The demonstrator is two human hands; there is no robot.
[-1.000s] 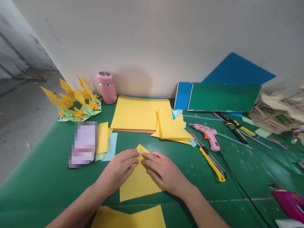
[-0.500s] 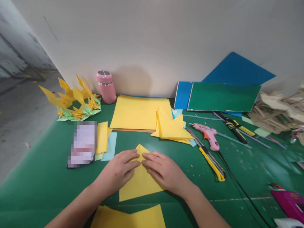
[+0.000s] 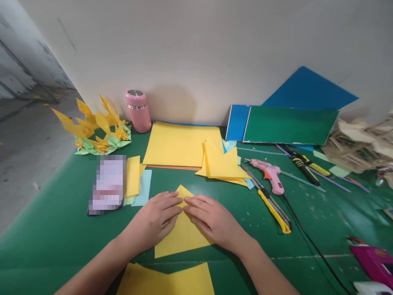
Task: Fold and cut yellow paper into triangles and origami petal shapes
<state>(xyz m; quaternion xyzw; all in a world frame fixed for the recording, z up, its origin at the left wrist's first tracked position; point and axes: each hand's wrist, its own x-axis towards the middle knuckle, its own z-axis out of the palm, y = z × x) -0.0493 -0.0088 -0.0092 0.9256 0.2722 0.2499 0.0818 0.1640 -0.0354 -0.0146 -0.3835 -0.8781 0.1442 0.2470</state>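
A folded sheet of yellow paper with a pointed top lies on the green table in front of me. Across its left side rests my left hand, fingers stretched out and the tips near the middle crease. From the other side my right hand presses flat on the paper, its fingertips almost meeting those of the left. Both thumbs are largely hidden. Closer to me, more folded yellow paper is cut off by the bottom of the view.
Behind my hands lie yellow sheets and folded yellow pieces. A paper crown, pink flask and phone stand or lie left. Rightward are a utility knife, pink glue gun with cord, and pliers.
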